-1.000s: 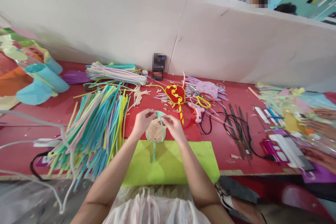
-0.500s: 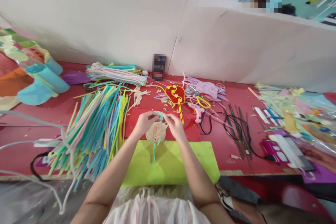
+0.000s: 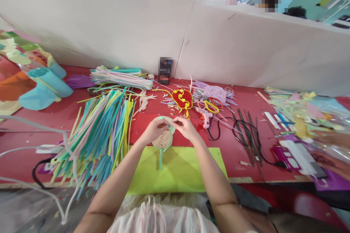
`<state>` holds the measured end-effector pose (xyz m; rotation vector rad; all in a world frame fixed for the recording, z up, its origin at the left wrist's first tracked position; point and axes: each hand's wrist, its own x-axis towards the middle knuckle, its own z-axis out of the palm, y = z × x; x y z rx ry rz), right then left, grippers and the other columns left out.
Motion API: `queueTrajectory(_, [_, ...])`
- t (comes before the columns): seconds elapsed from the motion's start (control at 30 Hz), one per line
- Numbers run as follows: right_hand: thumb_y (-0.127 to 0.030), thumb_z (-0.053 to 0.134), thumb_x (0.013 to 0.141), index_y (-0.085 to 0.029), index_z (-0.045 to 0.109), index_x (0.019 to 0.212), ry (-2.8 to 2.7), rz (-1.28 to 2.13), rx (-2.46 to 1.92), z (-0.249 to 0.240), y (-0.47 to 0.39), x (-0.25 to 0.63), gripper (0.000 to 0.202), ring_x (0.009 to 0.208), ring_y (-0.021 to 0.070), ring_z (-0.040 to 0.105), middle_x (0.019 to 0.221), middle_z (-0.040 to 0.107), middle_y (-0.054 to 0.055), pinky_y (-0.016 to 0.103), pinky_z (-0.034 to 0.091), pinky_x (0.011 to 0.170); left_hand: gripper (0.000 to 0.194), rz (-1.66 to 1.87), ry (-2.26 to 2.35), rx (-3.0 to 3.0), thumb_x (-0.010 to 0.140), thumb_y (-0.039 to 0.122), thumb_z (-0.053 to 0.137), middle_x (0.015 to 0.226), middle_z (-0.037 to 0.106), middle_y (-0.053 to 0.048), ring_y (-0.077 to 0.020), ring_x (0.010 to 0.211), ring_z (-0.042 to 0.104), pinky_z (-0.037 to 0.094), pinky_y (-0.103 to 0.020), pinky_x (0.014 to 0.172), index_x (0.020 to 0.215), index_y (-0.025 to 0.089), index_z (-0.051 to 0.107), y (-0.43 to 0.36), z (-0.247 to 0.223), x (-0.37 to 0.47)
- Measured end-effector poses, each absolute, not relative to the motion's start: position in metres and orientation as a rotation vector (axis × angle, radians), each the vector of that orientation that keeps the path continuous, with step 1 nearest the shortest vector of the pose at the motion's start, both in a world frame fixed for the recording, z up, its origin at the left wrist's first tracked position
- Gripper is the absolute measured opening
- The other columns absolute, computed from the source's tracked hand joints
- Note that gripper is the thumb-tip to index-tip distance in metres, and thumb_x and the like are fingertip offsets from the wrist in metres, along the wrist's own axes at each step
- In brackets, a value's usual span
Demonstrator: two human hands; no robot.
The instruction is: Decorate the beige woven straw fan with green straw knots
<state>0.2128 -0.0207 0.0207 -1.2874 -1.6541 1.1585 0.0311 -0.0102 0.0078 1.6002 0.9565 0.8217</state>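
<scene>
A round beige fan shape (image 3: 163, 140) with a pale green rim and a green handle (image 3: 160, 159) lies on the red sheet, its handle over the yellow-green sheet (image 3: 191, 171). My left hand (image 3: 155, 130) is at its upper left, fingertips pinched on the light green strip. My right hand (image 3: 185, 128) pinches the same green strip (image 3: 170, 136) at the upper right, close to the left fingertips. The strip hangs down over the fan's right side. The fingers partly cover the fan's top.
Bundles of coloured pipe cleaners (image 3: 101, 127) lie on the left. Beyond the fan are a red and yellow fan (image 3: 182, 98), scissors (image 3: 209, 101) and a pink glue gun (image 3: 206, 117). Black cable and dark sticks (image 3: 250, 134) lie right. Another person's hand (image 3: 332, 162) is at the far right.
My right hand has shifted slightly right and up, and its wrist has turned. The green strip now hangs farther right over the fan.
</scene>
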Motion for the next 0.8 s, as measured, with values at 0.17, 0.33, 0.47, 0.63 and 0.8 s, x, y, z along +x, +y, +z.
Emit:
queueTrajectory(0.17, [-0.045, 0.055, 0.08, -0.021, 0.062, 0.079, -1.498, 1.029, -1.334, 0.014, -0.024, 0.205, 0.025, 0.072, 0.0167, 0.058, 0.076, 0.063, 0.001, 0.027, 0.044, 0.067, 0.025, 0.961, 1.028, 1.55, 0.086, 0.036, 0.045, 0.08, 0.063, -0.004, -0.0148, 0.075, 0.061, 0.048, -0.027, 0.073, 0.085, 0.016, 0.06, -0.012, -0.004, 0.037])
queueTrajectory(0.33, [-0.047, 0.054, 0.081, -0.022, 0.06, 0.078, -1.452, 0.982, -1.362, 0.014, -0.03, 0.197, 0.026, 0.063, 0.0154, 0.055, 0.068, 0.059, -0.001, 0.026, 0.043, 0.061, 0.028, 0.973, 1.072, 1.58, 0.087, 0.041, 0.044, 0.08, 0.064, -0.004, -0.0147, 0.074, 0.06, 0.047, -0.025, 0.07, 0.085, 0.017, 0.059, -0.019, -0.002, 0.043])
queueTrajectory(0.47, [-0.047, 0.057, 0.079, -0.021, 0.06, 0.076, -1.395, 1.038, -1.356, 0.023, -0.029, 0.197, 0.026, 0.062, 0.0151, 0.056, 0.067, 0.06, -0.001, 0.026, 0.043, 0.059, 0.023, 0.975, 1.134, 1.61, 0.086, 0.036, 0.046, 0.074, 0.064, -0.002, -0.0134, 0.069, 0.058, 0.044, -0.023, 0.067, 0.081, 0.017, 0.058, -0.021, 0.012, 0.044])
queueTrajectory(0.63, [-0.046, 0.058, 0.078, -0.02, 0.061, 0.079, -1.516, 1.383, -1.235, 0.052, -0.02, 0.212, 0.026, 0.055, 0.0127, 0.054, 0.064, 0.06, -0.001, 0.024, 0.043, 0.054, 0.02, 0.827, 1.084, 1.77, 0.084, 0.032, 0.047, 0.074, 0.064, -0.002, -0.0138, 0.068, 0.056, 0.042, -0.023, 0.064, 0.079, 0.018, 0.06, -0.012, 0.038, 0.034])
queueTrajectory(0.8, [-0.043, 0.058, 0.079, -0.02, 0.062, 0.079, -1.753, 1.362, -1.193, 0.069, -0.01, 0.224, 0.023, 0.062, 0.0136, 0.056, 0.068, 0.061, -0.001, 0.026, 0.044, 0.06, 0.024, 0.716, 1.02, 1.832, 0.086, 0.034, 0.042, 0.074, 0.064, -0.002, -0.015, 0.068, 0.058, 0.043, -0.024, 0.063, 0.081, 0.018, 0.059, -0.004, 0.048, 0.028])
